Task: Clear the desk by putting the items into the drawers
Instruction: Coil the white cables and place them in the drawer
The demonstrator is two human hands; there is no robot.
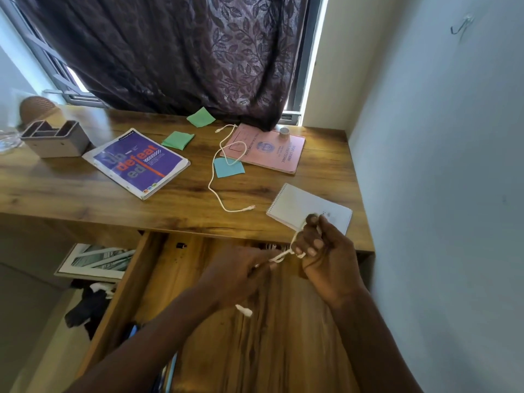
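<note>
White cable (279, 258) is pinched in both hands, left (235, 275) & right (326, 256), coiling it over the open drawer (226, 350). Probably so it stows compact

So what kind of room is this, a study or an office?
Probably a home study corner or bedroom desk: a wooden desk with an open drawer stands under a curtained window, strewn with a purple book, a pink record book and sticky notes.
</note>
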